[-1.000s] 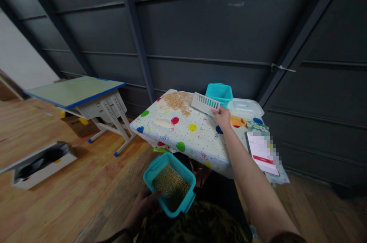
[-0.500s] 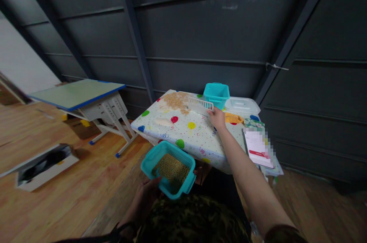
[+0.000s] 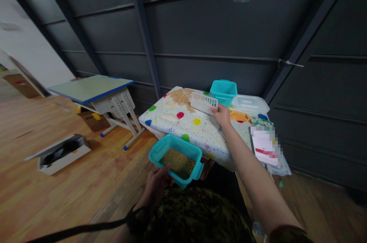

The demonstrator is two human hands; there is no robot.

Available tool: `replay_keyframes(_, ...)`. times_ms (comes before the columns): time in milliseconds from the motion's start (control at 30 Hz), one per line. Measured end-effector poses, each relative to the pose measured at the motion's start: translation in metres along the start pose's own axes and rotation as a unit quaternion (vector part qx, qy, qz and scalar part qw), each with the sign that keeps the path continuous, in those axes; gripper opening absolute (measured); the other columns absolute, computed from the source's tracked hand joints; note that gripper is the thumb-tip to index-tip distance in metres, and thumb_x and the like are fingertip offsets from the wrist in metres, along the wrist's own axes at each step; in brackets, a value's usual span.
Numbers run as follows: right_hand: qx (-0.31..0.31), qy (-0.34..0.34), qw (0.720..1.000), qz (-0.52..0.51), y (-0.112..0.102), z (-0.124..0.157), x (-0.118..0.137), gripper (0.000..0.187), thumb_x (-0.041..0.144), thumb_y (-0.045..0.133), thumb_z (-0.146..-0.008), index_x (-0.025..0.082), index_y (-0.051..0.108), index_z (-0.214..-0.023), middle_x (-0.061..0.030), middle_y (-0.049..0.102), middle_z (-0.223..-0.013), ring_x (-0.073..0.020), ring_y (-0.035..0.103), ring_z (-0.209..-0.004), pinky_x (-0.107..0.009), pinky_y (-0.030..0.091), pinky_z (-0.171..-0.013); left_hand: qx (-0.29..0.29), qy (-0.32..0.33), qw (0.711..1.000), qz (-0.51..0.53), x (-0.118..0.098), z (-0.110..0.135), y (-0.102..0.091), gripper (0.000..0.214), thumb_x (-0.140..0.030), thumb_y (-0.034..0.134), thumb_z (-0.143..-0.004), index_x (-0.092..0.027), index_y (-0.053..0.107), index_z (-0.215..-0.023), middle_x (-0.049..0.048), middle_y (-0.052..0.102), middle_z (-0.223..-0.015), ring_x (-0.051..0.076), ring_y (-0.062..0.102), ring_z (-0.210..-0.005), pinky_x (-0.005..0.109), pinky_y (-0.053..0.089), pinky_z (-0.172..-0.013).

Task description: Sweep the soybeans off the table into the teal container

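My left hand (image 3: 156, 185) grips the near side of a teal plastic box (image 3: 177, 160) partly filled with yellowish beans, held just below the near edge of the small table (image 3: 200, 132). My right hand (image 3: 221, 114) reaches out over the table and is closed on a white slotted plastic scraper (image 3: 203, 102), which stands on the dotted tablecloth beside a pile of spilled grains (image 3: 181, 98). A small whitish heap (image 3: 169, 117) lies further left on the cloth.
A second teal box (image 3: 224, 92) and a clear lidded container (image 3: 250, 104) stand at the table's far edge, with an orange cloth (image 3: 239, 116) and a phone (image 3: 265, 146) to the right. A blue-edged desk (image 3: 94, 92) and a white box (image 3: 61, 153) are on the wooden floor to the left.
The teal box of beans has risen and come closer to the table's near edge. The scraper has slid a little toward the grain pile. The view has shifted.
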State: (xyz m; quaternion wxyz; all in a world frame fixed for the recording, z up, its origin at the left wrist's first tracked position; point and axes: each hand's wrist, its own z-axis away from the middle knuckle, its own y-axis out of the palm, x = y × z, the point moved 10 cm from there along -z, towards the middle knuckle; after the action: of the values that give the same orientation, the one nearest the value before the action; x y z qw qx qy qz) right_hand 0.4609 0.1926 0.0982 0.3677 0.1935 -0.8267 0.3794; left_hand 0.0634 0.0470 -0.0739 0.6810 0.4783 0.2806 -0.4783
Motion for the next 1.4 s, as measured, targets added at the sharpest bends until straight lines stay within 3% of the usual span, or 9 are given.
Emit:
replay_keyframes(300,0.026,-0.001,0.999,-0.040,0.014,0.001,0.005,0.024,0.041,0.066,-0.084,0.019,0.075,-0.078,-0.0019,0.068,-0.066,-0.0235,0.059,-0.070,-0.034,0.045,-0.073,0.026,0.033,0.999,0.014,-0.018,0.003,0.009,0.039,-0.037,0.091,-0.071,-0.020,0.063,-0.050,0.0004,0.060,-0.044,0.016,0.057,-0.041,0.029,0.043,-0.043)
replay_keyframes(467,0.055,-0.017,0.998,-0.039,0.026,0.004,0.011,0.023,0.040,0.066,-0.082,0.022,0.067,-0.068,0.0006,0.062,-0.062,-0.0215,0.054,-0.067,-0.033,0.043,-0.071,0.021,0.039,0.999,0.014,-0.021,-0.003,0.011,0.032,-0.035,0.090,-0.067,-0.019,0.065,-0.054,0.0008,0.060,-0.045,0.016,0.056,-0.040,0.030,0.041,-0.041)
replay_keyframes(833,0.075,-0.022,0.995,-0.067,0.029,0.007,0.012,0.023,0.043,0.066,-0.080,0.022,0.069,-0.072,0.0000,0.066,-0.066,-0.0222,0.058,-0.069,-0.032,0.044,-0.070,-0.007,0.055,0.998,0.032,-0.025,-0.006,0.022,0.027,-0.034,0.086,-0.062,-0.020,0.063,-0.060,-0.0037,0.059,-0.047,0.013,0.053,-0.039,0.026,0.040,-0.041)
replay_keyframes(1133,0.071,-0.029,0.992,-0.096,0.030,0.012,0.022,0.026,0.044,0.068,-0.081,0.023,0.064,-0.066,0.0010,0.060,-0.060,-0.0221,0.056,-0.071,-0.032,0.044,-0.070,-0.025,0.051,0.998,0.033,-0.015,-0.006,0.010,0.032,-0.036,0.087,-0.064,-0.021,0.059,-0.055,-0.0053,0.054,-0.043,0.014,0.052,-0.036,0.026,0.038,-0.039)
replay_keyframes(1400,0.096,-0.049,0.988,-0.107,0.035,0.013,0.032,0.037,0.051,0.066,-0.078,0.025,0.049,-0.058,0.0033,0.047,-0.058,-0.0161,0.043,-0.063,-0.030,0.031,-0.063,-0.022,0.056,0.998,0.036,-0.012,-0.009,0.006,0.029,-0.036,0.086,-0.065,-0.021,0.062,-0.057,-0.0050,0.055,-0.044,0.013,0.050,-0.036,0.027,0.038,-0.038)
